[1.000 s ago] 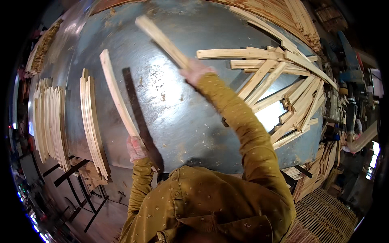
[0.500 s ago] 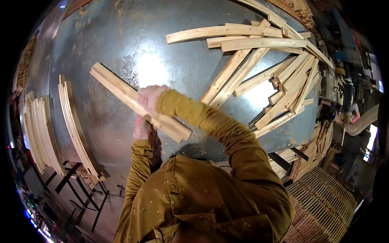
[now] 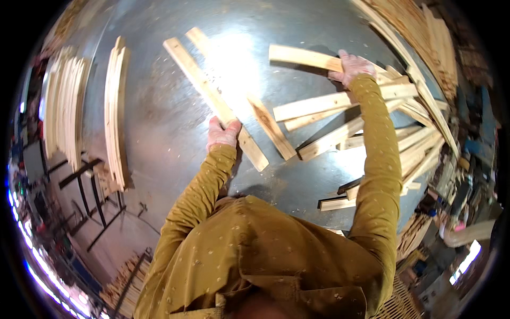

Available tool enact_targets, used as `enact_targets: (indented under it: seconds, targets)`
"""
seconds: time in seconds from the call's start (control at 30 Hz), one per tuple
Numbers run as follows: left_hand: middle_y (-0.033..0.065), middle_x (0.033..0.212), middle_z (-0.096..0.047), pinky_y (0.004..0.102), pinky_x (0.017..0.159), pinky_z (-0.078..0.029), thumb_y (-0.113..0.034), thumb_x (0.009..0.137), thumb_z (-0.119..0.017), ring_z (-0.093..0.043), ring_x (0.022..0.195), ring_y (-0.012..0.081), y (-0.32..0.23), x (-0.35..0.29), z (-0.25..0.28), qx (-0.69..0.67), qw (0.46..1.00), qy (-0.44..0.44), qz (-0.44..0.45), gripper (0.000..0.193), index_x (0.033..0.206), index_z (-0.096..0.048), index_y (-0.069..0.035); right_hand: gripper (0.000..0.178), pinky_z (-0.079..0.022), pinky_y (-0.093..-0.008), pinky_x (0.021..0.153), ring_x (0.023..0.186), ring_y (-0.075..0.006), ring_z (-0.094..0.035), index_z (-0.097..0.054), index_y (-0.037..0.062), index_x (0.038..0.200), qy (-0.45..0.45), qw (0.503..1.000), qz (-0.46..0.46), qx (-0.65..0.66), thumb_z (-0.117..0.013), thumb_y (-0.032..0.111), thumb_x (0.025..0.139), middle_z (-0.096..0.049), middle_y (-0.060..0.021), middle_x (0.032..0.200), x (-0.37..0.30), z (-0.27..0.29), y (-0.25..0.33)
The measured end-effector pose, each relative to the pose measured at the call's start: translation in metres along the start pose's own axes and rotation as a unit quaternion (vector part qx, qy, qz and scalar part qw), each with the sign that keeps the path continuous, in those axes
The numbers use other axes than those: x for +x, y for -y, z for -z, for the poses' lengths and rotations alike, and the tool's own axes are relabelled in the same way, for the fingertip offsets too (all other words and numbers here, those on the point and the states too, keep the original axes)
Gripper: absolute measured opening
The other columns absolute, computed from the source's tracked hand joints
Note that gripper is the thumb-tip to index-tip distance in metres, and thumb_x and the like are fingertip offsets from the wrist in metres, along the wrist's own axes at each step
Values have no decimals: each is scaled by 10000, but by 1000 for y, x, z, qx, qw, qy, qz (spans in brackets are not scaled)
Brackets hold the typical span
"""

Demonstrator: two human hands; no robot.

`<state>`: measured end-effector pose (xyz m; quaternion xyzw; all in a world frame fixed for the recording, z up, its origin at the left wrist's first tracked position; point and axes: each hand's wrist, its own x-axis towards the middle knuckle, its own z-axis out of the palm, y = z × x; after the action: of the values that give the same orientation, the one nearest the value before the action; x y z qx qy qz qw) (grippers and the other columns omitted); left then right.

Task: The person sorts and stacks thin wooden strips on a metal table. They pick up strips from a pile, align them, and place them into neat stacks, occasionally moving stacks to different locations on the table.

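My left hand [image 3: 222, 134] is closed around a pale wooden strip [image 3: 192, 74], which slants across the metal table in front of me. Just right of it, a second strip [image 3: 272, 128] with a darker knotty patch lies roughly parallel on the table; glare washes out its middle. My right arm is stretched out to the far right, where my right hand [image 3: 353, 69] grips another wooden strip [image 3: 304, 57] at the top of a loose pile. More strips [image 3: 319, 106] fan out beneath and nearer than that hand. My right sleeve hides part of the pile.
The grey metal table [image 3: 154, 133] carries bright glare. At its left stand a narrow bundle of strips [image 3: 115, 106] and a wider stack [image 3: 65, 101]. Long boards [image 3: 398, 48] lie along the far right edge. Black metal legs [image 3: 93, 191] show at lower left.
Both hands were together on the strips at left. Now my left hand keeps one strip, another lies beside it, and my right hand has moved far right onto the pile. The view has shifted.
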<state>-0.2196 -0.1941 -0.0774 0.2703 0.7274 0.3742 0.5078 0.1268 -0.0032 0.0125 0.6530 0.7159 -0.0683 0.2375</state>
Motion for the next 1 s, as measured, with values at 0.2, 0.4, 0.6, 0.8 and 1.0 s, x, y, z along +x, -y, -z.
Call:
enact_targets:
  seconds: [0.2, 0.4, 0.6, 0.8, 1.0]
  targets:
    - [65, 1024, -668, 288, 788, -516, -43, 856, -698, -613, 864, 154, 17, 17, 63, -171, 984, -27, -32, 379, 1210, -566, -5, 732, -460, -448, 1001, 1205, -376, -569, -383, 140, 1416, -146, 957, -16, 249, -606, 562, 861, -598, -182, 1289, -20, 33, 63]
    - [91, 1047, -677, 293, 840, -498, -92, 882, -669, -616, 920, 164, -14, 24, 149, 33, 994, -75, -78, 415, 1271, -562, 1, 749, -476, -453, 998, 1164, -382, -599, -459, 103, 1384, -11, 958, -50, 283, -633, 569, 825, -643, -205, 1212, -41, 43, 149]
    - [203, 1229, -621, 432, 991, -461, -300, 864, -653, -574, 1165, 368, -25, 35, 230, 379, 911, -139, -84, 489, 1305, -567, -107, 546, -516, -344, 744, 778, -184, -625, -623, 49, 1117, -278, 786, -40, 550, -795, 449, 788, -667, -82, 927, -39, 36, 168]
    - [187, 1199, -633, 383, 990, -455, -288, 876, -679, -596, 1143, 292, -44, 40, 240, 155, 976, -43, -145, 542, 1354, -518, -88, 470, -516, -288, 622, 677, -128, -580, -623, 35, 1126, -121, 558, -52, 820, -708, 417, 865, -646, -89, 870, -32, 118, 282]
    - [223, 1390, -494, 341, 1088, -380, -251, 755, -800, -486, 1282, 301, -61, 40, 217, 225, 954, 136, -144, 989, 1528, -213, -59, 519, -541, -380, 842, 956, -231, -622, -610, 49, 1238, -176, 695, -16, 697, -689, 417, 881, -636, -198, 1062, -52, 76, 401]
